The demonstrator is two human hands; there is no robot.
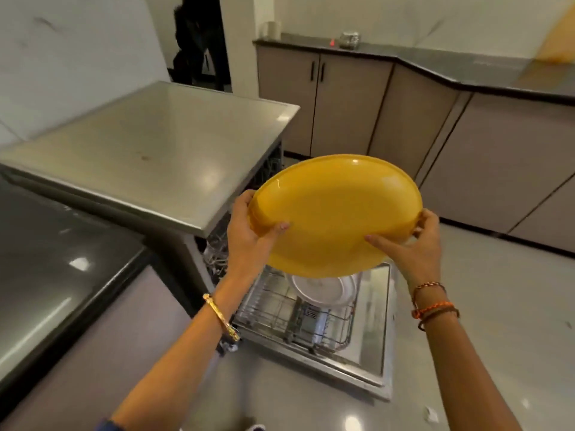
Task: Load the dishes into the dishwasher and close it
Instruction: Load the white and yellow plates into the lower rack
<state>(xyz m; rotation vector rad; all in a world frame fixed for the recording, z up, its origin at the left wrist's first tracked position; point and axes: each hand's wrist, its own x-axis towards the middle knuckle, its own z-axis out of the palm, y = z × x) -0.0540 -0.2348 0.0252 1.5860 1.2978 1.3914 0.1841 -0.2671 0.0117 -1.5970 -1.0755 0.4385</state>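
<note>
I hold a large yellow plate (334, 209) in the air above the open dishwasher. My left hand (249, 234) grips its left rim, thumb on the upper face. My right hand (415, 247) grips the right rim, thumb laid across the plate's surface. Below the plate the dishwasher door (376, 321) lies folded down, and the lower wire rack (280, 309) is pulled out over it. A white plate (323, 290) stands in that rack, partly hidden by the yellow plate.
The dishwasher sits under a steel top (149, 150). A dark counter (46, 259) is at my left. Beige cabinets (348, 110) with a dark worktop line the far wall, carrying a white cup (272, 29). A person (196, 42) stands in the doorway behind.
</note>
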